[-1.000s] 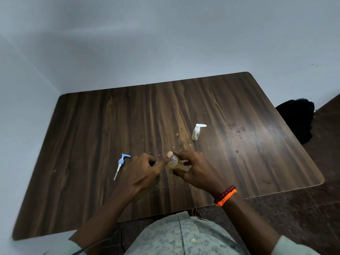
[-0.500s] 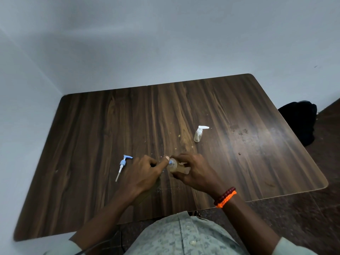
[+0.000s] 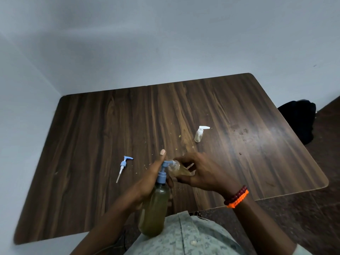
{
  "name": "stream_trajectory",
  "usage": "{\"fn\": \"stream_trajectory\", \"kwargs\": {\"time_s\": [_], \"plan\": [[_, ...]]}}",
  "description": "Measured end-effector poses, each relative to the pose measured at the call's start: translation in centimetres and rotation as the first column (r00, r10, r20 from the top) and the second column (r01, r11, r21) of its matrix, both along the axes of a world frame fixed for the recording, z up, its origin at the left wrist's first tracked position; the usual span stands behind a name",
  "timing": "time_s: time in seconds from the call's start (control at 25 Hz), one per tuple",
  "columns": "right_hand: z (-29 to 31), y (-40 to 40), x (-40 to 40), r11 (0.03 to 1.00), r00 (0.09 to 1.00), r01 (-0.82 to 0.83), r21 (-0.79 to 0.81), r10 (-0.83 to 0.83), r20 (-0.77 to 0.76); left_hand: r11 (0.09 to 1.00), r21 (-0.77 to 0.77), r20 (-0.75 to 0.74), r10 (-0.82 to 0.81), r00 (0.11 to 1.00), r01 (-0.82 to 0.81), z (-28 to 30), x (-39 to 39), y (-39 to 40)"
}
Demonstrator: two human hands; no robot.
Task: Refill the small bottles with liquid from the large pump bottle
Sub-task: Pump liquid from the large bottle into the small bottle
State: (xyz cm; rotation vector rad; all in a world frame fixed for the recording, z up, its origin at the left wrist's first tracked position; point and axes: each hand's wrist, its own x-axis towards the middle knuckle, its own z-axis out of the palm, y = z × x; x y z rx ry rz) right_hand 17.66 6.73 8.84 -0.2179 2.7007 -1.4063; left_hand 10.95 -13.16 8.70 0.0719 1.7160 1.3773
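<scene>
As yellow-green liquid fills large pump bottle (image 3: 153, 207).

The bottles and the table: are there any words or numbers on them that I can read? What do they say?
None can be read.
Large pump bottle: no label shows, only yellowish liquid through its side.
Small bottle held by the right hand: no writing visible.
Small bottle with white pump: plain, nothing printed that shows.
Loose blue pump: no marks.
Table: only wood grain.
</scene>
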Motion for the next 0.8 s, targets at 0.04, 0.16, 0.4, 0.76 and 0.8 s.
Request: {"fn": "stream_trajectory", "kwargs": {"time_s": [0.04,0.16,0.4,0.76,0.8], "plan": [[-0.1,0.1,0.0,1.0,1.0,-0.007,-0.001,0.007,0.023,0.999,0.018,-0.01,0.04,0.999,-0.04,-0.2,0.1,-0.3],[-0.9,0.1,0.4,1.0,0.998,-0.002,-0.018,0.003,0.056,0.991,0.051,-0.126,0.128,0.984,-0.123,-0.7,1.3,-1.3],[-1.8,-0.7,0.7,0.993,0.994,0.037,-0.109,-0.025,0.107,0.997,0.075,-0.547,0.054,0.836,-0.015,-3.1,4.4,-3.8],[-2.0,-0.3,1.0,0.993,0.993,0.072,-0.091,-0.063,0.1,0.998,0.057,-0.666,0.036,0.745,0.002,-2.2,4.1,-5.1],[-2.0,-0.3,1.0,0.994,0.993,0.073,-0.087,-0.064,0.102,0.998,0.056,-0.685,0.042,0.727,-0.005,-1.9,4.1,-4.8]]}}
